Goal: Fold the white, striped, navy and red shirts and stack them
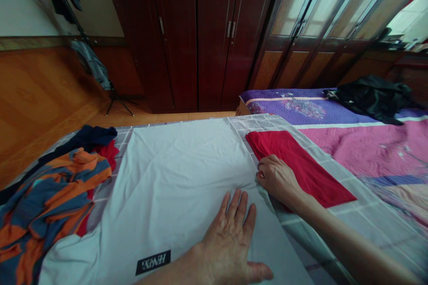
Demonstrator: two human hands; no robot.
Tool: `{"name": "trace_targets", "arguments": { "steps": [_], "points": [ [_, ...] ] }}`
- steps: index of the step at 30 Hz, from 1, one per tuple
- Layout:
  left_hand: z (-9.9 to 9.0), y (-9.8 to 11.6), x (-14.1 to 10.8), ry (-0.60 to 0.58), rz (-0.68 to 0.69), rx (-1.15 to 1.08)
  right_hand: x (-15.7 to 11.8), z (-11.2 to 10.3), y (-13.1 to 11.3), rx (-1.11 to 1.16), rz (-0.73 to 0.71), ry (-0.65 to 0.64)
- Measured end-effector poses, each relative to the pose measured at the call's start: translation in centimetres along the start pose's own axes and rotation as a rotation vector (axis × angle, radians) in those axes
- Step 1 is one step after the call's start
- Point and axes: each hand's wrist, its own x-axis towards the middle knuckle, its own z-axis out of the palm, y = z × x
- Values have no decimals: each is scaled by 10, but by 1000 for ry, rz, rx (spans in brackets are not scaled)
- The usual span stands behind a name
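A white T-shirt (180,178) with a black printed label lies spread on the bed in front of me, a few creases running across it. My left hand (230,227) rests flat on the shirt near its right side, fingers stretched out and thumb apart. At the shirt's right edge, my right hand (276,178) is closed with curled fingers, pinching the fabric there. Just beyond that hand lies a folded red garment (307,169), partly covered by my wrist.
A rumpled pile with an orange and blue striped garment (67,191) lies at the left. Behind stand a dark red wardrobe (214,40) and a clothes stand (115,95). Another bed (361,142) adjoins on the right, with a black garment (371,95) on it.
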Motion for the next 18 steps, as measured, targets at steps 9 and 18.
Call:
{"name": "trace_targets", "arguments": {
  "steps": [9, 18],
  "points": [
    [-3, 1, -1, -7, 2, 4, -6, 5, 16, -59, 40, 89],
    [0, -1, -1, -3, 5, 92, -8, 8, 9, -50, -38, 179]
  ]
}}
